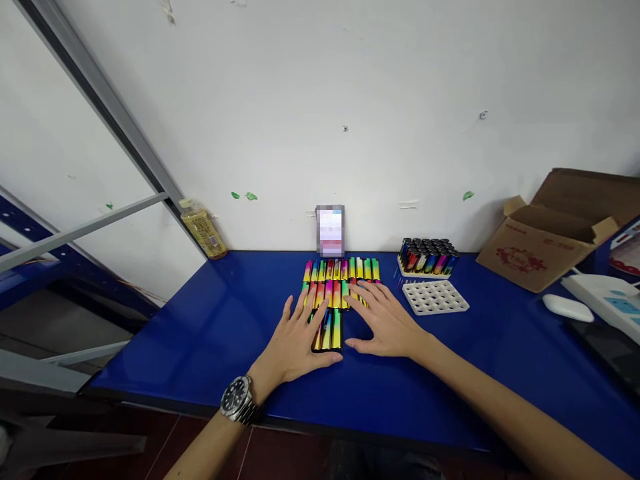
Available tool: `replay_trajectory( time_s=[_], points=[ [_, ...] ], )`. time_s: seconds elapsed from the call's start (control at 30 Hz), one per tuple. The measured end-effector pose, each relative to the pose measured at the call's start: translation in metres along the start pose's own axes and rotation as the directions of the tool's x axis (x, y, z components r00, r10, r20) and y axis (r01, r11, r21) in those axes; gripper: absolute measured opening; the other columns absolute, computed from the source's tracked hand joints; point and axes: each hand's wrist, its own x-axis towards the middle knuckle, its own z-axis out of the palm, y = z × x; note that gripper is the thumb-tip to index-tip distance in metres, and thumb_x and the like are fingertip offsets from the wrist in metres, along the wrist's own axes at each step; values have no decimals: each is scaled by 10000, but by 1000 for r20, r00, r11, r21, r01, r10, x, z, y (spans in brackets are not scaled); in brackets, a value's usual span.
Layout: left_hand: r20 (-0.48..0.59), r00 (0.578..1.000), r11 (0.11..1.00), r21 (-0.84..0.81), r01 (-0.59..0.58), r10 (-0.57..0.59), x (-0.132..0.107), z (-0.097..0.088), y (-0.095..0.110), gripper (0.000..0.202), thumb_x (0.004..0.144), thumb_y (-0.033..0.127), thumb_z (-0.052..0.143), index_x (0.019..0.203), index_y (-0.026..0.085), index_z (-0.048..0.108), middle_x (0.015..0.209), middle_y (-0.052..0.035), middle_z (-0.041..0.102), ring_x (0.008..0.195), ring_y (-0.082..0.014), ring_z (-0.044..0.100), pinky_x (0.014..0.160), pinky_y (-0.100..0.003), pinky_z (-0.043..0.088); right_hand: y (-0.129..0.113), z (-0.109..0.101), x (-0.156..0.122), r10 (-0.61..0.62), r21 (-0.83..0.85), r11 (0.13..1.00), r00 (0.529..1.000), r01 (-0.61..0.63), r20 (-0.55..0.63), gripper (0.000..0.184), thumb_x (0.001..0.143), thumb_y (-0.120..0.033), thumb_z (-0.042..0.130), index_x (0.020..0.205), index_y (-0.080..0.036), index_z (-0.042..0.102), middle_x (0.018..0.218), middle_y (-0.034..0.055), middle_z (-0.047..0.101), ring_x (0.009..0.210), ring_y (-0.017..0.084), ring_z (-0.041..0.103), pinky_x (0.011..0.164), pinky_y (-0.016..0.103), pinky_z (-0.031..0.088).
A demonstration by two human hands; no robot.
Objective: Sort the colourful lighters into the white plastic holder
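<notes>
The colourful lighters lie in front of the upright phone, on your side of it, in 3 rows on the blue table. The back row sits just before the phone and reaches past both its sides; the middle row comes next toward you, and the short front row, with 3 lighters in sight, lies farthest from the phone. Your left hand is spread wide, palm down, in front of the phone and to its left: the fingertips are over the left part of the middle row, the forefinger crosses the left end of the front row, and the thumb reaches along that row's near side. Your right hand is spread wide too, in front of the phone and to its right, with its fingertips over the right part of the middle row and its thumb pointing in at the front row. I cannot tell whether your fingertips press on the lighters or sit just above them. To the right of the phone stands a filled tray packed with upright lighters; nearer you than that, also right of the phone, lies a perforated white tray. A cardboard box is well to the phone's right, and a bottle well to its left.
</notes>
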Motion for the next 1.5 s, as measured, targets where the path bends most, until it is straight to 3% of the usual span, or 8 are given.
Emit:
replay_trajectory(
  time_s=[0.13, 0.43, 0.7, 1.07, 1.17, 1.3, 1.4, 1.5],
  points=[
    [10, 999, 999, 15, -39, 39, 8, 4, -1, 929, 792, 770, 347, 1512, 238, 101, 1554, -156, 206, 1427, -360, 166, 1122, -594, 133, -2, 8, 1, 91, -38, 996, 989, -87, 119, 775, 874, -636, 382, 1459, -130, 329, 1522, 171, 299, 1401, 327, 239, 1106, 524, 232],
    [12, 1000, 1000, 30, -5, 4, 9, 6, -3, 930, 770, 796, 338, 1495, 227, 216, 1518, -154, 308, 1413, -356, 219, 1112, -570, 198, 23, 7, 15, 385, -40, 922, 902, -385, 193, 744, 919, -641, 194, 1440, -142, 373, 1521, 173, 300, 1410, 323, 237, 1111, 506, 223],
    [55, 998, 1000, -20, -18, 19, 13, 7, -5, 915, 776, 781, 365, 1505, 281, 131, 1555, -127, 224, 1419, -352, 202, 1110, -560, 222, 32, 16, 35, 383, 2, 914, 861, -407, 335, 806, 885, -695, 198, 1500, -176, 241, 1565, 159, 166, 1444, 317, 96, 1131, 522, 130],
    [100, 995, 997, -71, 10, -3, 15, 5, -4, 912, 768, 770, 411, 1498, 271, 184, 1548, -149, 232, 1421, -363, 186, 1099, -591, 235, 30, 20, 28, 349, 29, 928, 891, -372, 291, 737, 922, -634, 195, 1500, -179, 236, 1571, 150, 146, 1447, 308, 81, 1136, 515, 103],
    [104, 995, 998, -66, 18, -11, 15, 7, -5, 911, 764, 776, 406, 1497, 282, 183, 1551, -142, 224, 1419, -362, 195, 1099, -587, 240, 33, 12, 23, 372, 34, 922, 905, -386, 205, 685, 943, -590, 184, 1475, -175, 301, 1558, 143, 216, 1432, 296, 181, 1127, 498, 171],
    [84, 996, 997, -70, 14, -8, 15, 9, -7, 905, 770, 771, 404, 1499, 290, 167, 1560, -130, 197, 1419, -361, 195, 1098, -582, 249, 48, -6, -2, 451, -26, 892, 891, -450, 52, 553, 973, -452, 228, 1294, -123, 537, 1328, 166, 551, 1224, 298, 496, 1002, 448, 378],
    [96, 995, 996, -83, 19, -11, 15, 7, -6, 904, 770, 768, 409, 1498, 284, 179, 1561, -130, 194, 1418, -364, 195, 1098, -580, 254, 67, -19, -33, 471, -136, 873, 882, -468, -8, 447, 956, -350, 306, 1202, -117, 597, 1233, 167, 604, 1139, 306, 539, 931, 441, 424],
    [127, 992, 994, -99, 39, -26, 16, 4, -4, 905, 770, 768, 410, 1496, 277, 189, 1561, -137, 187, 1418, -364, 193, 1106, -585, 231, 78, -29, -65, 463, -220, 869, 885, -443, 48, 412, 935, -345, 370, 1211, -136, 594, 1234, 160, 604, 1109, 315, 543, 858, 446, 456]
  ],
)
